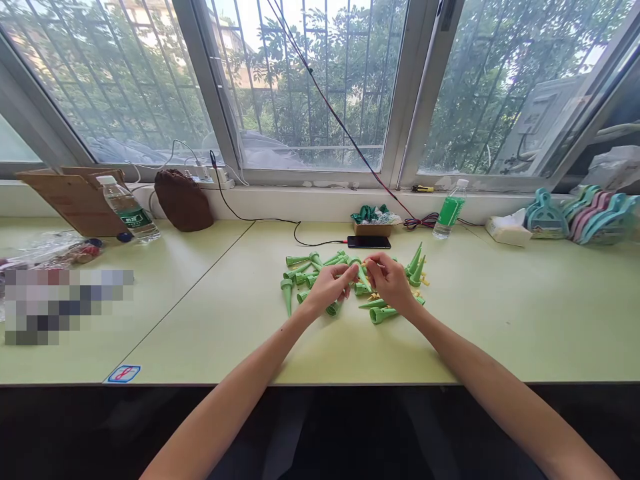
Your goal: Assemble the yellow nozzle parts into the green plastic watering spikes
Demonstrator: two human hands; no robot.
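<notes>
My left hand (331,285) is closed on a green plastic plant watering spike (365,279), its pointed end slanting down to the right. Close beside it, my right hand (387,280) pinches a small yellow plastic piece (365,263) against the spike's upper part; the fingertips hide most of it. Around both hands lie several more green spikes, such as one at the left (287,293) and one in front (383,314). Small yellow pieces (425,280) are scattered among the spikes on the right.
Behind the pile lie a black phone (369,242) with a cable and a small cardboard box (373,229). Water bottles (449,212) stand right and left. Tissues (509,230) and pastel plastic clips (600,217) sit far right; a brown pouch (183,200) is back left.
</notes>
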